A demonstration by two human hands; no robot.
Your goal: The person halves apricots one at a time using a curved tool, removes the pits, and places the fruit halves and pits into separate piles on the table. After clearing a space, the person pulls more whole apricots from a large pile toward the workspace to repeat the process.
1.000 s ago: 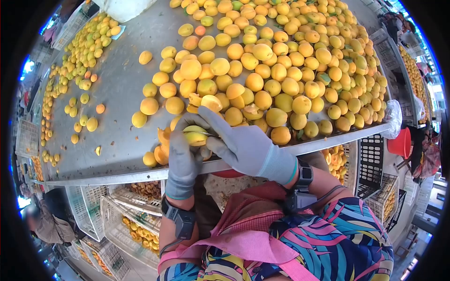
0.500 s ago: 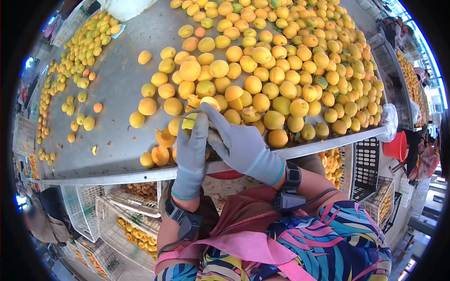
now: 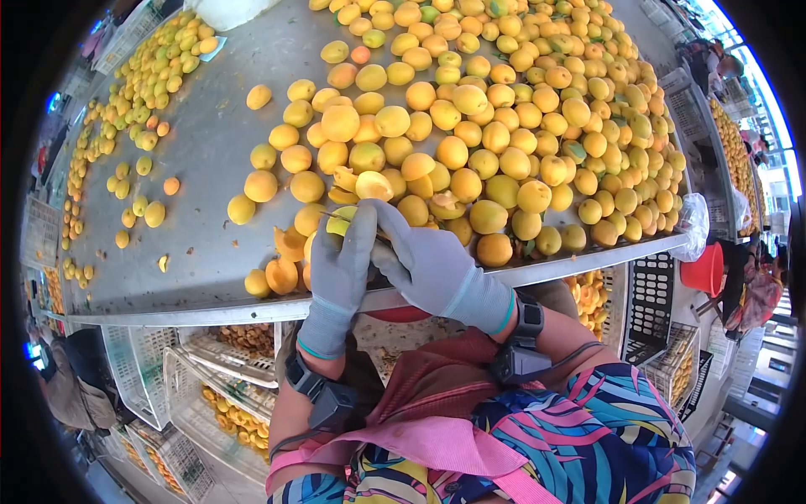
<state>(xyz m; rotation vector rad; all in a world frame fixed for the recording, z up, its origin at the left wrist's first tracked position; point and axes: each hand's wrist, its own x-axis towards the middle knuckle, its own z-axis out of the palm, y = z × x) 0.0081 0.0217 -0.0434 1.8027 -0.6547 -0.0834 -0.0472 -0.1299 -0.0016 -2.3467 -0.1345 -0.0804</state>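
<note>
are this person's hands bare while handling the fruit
No, the left hand and right hand both wear grey gloves.

Left hand (image 3: 342, 265) gloved, pointing forward, curled in grip; right hand (image 3: 432, 267) gloved, slanting inward, curled

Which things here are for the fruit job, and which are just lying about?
Seem to belong to the job:
left hand and right hand, both gloved
green-yellow fruit in the left hand
thin tool, partly hidden
cut halves
whole fruit
metal table

Probably just lying about:
red bucket
clear plastic bag
white bag-like thing
</note>
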